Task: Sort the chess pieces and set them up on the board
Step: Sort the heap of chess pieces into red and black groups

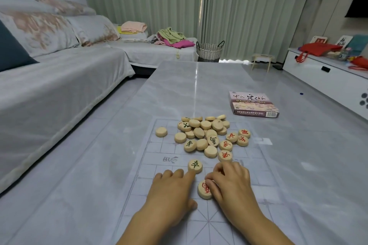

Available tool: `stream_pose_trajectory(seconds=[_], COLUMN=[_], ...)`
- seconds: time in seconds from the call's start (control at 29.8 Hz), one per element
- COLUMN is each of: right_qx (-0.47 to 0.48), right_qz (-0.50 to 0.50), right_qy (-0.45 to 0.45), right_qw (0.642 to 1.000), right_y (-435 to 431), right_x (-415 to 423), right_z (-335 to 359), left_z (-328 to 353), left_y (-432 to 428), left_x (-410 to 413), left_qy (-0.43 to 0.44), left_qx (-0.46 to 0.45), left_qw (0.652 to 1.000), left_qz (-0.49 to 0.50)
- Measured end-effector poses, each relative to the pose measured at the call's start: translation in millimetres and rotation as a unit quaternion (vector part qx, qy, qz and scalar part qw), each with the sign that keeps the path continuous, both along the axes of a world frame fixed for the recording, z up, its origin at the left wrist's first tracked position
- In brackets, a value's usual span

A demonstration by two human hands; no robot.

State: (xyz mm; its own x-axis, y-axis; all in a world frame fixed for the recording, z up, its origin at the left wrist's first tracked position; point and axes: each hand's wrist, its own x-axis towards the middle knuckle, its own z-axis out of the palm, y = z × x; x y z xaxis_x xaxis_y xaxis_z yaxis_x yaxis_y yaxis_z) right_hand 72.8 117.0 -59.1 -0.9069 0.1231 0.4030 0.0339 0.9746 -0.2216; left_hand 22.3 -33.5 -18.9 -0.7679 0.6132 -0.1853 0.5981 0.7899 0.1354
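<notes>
The left hand (173, 189) rests on the thin pale printed chess board sheet (159, 151). Its fingers (189, 175) are straight and slightly apart, and the index tip touches a round wooden chess piece with a dark character (195, 165). The right hand (232, 183) has its fingers curled and clamped on a round wooden chess piece with a red character (204, 190), which sits on the board between the two hands. Ahead of both sets of fingers lies the heap of pale wooden chess pieces (203, 131), partly stacked and mostly blank side up. A few red-marked ones lie just beyond the right fingers.

The sheet looks light, and the glossy grey marble tabletop (199, 85) under it looks slick. Pushing a piece with a pressed fingertip could drag or wrinkle the sheet and carry the heap with it. A reach over the nearer discs could clip the stacked ones and send a round piece rolling towards the tabletop edge left of the left fingers. Blank-side-up pieces hide their colour, so sorting them unturned would likely mix the sides.

A flat pink cardboard chess box (253, 106) lies shut on the tabletop, well ahead and right of the right fingers, and any contents are unseen. A woven basket with dark handles (209, 50) stands far beyond the fingers, past the tabletop's end, with its inside hidden.
</notes>
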Motion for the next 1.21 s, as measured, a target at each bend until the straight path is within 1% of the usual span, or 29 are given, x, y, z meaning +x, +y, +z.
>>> stream_pose_trajectory(seconds=[0.07, 0.13, 0.2, 0.27, 0.34, 0.4, 0.54, 0.57, 0.67, 0.74, 0.81, 0.87, 0.97, 1.04, 1.14, 1.21], right_qx=[0.016, -0.012, -0.050, -0.026, 0.012, 0.021, 0.004, -0.020, -0.153, -0.194, -0.230, -0.265, -0.259, -0.240, -0.189, -0.176], right_qz=[-0.016, -0.032, -0.037, -0.048, -0.056, -0.063, -0.056, -0.044, -0.019, -0.011, -0.024, -0.059, -0.123, -0.142, -0.097, -0.065], right_qy=[0.021, 0.026, -0.004, -0.052, -0.088, -0.102, -0.073, -0.057, 0.004, 0.027, 0.023, 0.013, 0.000, -0.018, -0.033, -0.040], right_qw=[1.000, 0.999, 0.998, 0.997, 0.995, 0.993, 0.996, 0.997, 0.988, 0.981, 0.973, 0.962, 0.958, 0.960, 0.977, 0.981], right_y=[1.4, 7.4, 21.5, 29.8, 28.4, 24.5, 25.7, 27.1, 31.9, 37.8, 43.8, 51.3, 64.0, 66.8, 57.2, 50.8], right_x=[-0.6, -9.9, -29.3, -49.1, -64.3, -71.2, -67.5, -63.8, -41.8, -23.5, -3.6, 13.8, 26.5, 27.0, 25.6, 25.5], right_z=[2.3, 13.8, 25.9, 30.9, 28.5, 23.0, 20.3, 21.9, 34.3, 39.6, 36.7, 26.9, 13.8, 8.3, 0.5, -2.9], left_z=[0.1, 0.7, 0.7, 0.7, 0.7, 0.0, -3.4, -4.6, -7.8, -8.3, -9.0, -10.2, -10.5, -10.5, -9.7, -8.3], left_y=[0.8, 1.2, 1.4, 1.4, 0.7, 1.2, 8.2, 10.1, 14.0, 15.1, 15.4, 14.9, 13.3, 13.0, 13.4, 12.7], left_x=[0.4, -0.4, -1.0, -1.1, -1.3, -1.2, 0.3, 0.7, 1.6, 2.2, 2.7, 2.4, 3.2, 4.4, 5.5, 5.1], left_qy=[0.001, 0.003, 0.002, -0.002, -0.005, -0.003, 0.012, 0.016, 0.026, 0.030, 0.034, 0.037, 0.049, 0.053, 0.047, 0.042], left_qx=[0.003, 0.000, -0.005, -0.001, 0.016, 0.043, 0.097, 0.103, 0.123, 0.132, 0.131, 0.132, 0.135, 0.137, 0.126, 0.119], left_qw=[1.000, 1.000, 1.000, 1.000, 1.000, 0.999, 0.995, 0.994, 0.992, 0.990, 0.990, 0.990, 0.990, 0.989, 0.991, 0.992], left_qz=[-0.001, -0.001, -0.001, -0.001, 0.003, 0.006, -0.019, -0.025, -0.031, -0.028, -0.024, -0.018, -0.005, -0.001, -0.005, -0.010])
